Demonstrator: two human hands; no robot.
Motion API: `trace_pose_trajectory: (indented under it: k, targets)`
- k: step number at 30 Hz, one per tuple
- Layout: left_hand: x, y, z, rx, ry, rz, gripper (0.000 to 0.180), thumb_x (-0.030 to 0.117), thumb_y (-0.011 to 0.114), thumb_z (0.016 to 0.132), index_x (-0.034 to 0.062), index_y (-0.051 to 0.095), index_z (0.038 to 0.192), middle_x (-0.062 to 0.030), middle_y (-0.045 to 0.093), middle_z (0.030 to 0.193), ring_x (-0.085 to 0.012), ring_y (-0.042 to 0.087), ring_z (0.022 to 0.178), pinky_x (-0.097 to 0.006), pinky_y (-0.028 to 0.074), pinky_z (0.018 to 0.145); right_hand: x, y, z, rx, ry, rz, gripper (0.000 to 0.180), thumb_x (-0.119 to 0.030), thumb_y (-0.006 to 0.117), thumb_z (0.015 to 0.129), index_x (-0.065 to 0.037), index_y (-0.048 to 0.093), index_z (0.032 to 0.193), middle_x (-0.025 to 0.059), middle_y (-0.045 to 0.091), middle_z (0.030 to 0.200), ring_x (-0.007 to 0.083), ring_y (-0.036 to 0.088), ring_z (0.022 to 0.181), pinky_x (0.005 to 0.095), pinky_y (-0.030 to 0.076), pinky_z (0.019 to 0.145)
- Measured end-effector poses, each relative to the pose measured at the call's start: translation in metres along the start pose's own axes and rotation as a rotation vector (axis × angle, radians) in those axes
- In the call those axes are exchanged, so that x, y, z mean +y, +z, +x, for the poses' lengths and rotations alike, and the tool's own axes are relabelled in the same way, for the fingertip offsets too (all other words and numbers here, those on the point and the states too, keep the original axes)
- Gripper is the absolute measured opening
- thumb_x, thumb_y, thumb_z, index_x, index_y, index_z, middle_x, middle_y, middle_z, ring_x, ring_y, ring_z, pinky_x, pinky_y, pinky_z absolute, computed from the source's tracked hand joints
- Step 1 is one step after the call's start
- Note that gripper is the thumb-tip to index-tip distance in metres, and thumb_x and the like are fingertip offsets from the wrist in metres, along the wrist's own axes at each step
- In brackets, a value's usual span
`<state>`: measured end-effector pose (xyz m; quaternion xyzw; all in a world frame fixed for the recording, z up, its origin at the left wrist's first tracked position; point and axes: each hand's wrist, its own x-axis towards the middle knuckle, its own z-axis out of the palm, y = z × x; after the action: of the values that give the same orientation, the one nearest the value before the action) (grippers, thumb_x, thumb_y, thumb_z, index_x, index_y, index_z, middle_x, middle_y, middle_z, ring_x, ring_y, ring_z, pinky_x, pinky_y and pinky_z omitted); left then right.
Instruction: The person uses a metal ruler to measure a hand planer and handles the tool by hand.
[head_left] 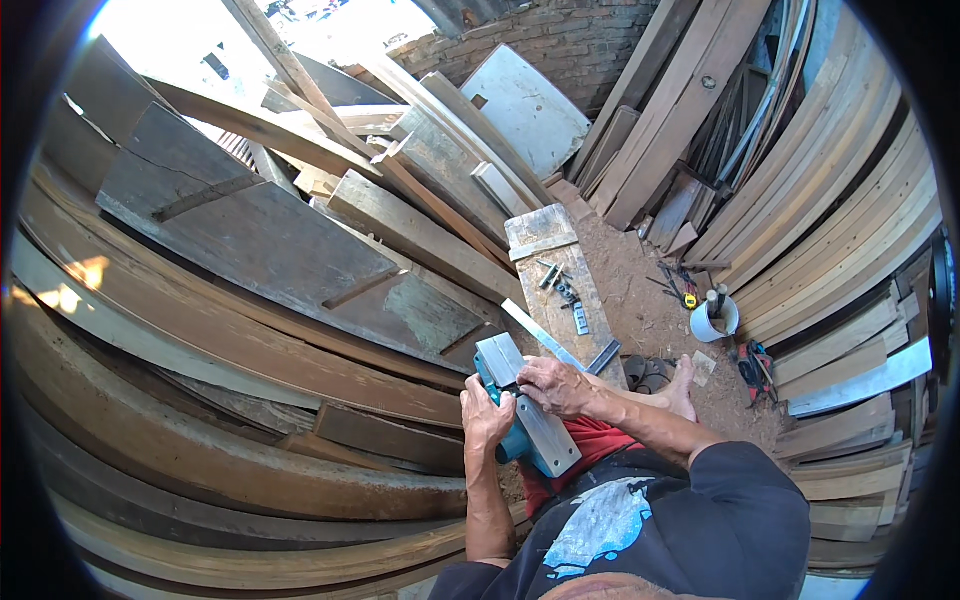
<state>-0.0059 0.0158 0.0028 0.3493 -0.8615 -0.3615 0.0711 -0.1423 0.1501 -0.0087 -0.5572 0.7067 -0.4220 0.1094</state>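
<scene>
A teal electric hand planer lies upturned over my lap, its flat grey metal sole facing up. My left hand grips its left side, with the thumb near the gap in the middle of the sole. Across from it, my right hand is closed, its bent fingers pressed to the sole at the same gap. Whether a small part sits under those fingertips is hidden. Just beyond, a try square with a dark stock rests on a low plank bench.
Small metal tools lie on the bench. To the right are a yellow tape measure, a white bucket and a red-and-black tool on the sawdust-covered floor. Long boards stand stacked at the left, more boards at the right.
</scene>
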Motion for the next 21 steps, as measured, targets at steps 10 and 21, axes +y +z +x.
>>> trace_pose_trajectory:
  k: [10,21]
  targets:
    - [0.000,0.000,-0.001,0.008,0.021,0.014,0.061,0.025,0.063,0.080,-0.0041,0.041,0.130,-0.0294,0.057,0.114,-0.0460,0.053,0.106,-0.052,0.042,0.097,0.000,-0.001,0.002,-0.039,0.056,-0.001,0.016,-0.021,0.063,0.093,-0.005,0.061,0.095,0.0145,0.060,0.088,0.0349,0.063,0.090,0.0444,0.051,0.079]
    - [0.008,-0.003,-0.001,0.009,0.002,-0.013,0.054,0.021,0.061,0.082,-0.0040,0.045,0.126,-0.0289,0.057,0.113,-0.0438,0.054,0.108,-0.051,0.043,0.097,0.002,-0.001,0.001,-0.027,0.010,-0.028,0.016,-0.021,0.063,0.093,-0.005,0.061,0.094,0.0149,0.059,0.088,0.0352,0.063,0.089,0.0446,0.051,0.077]
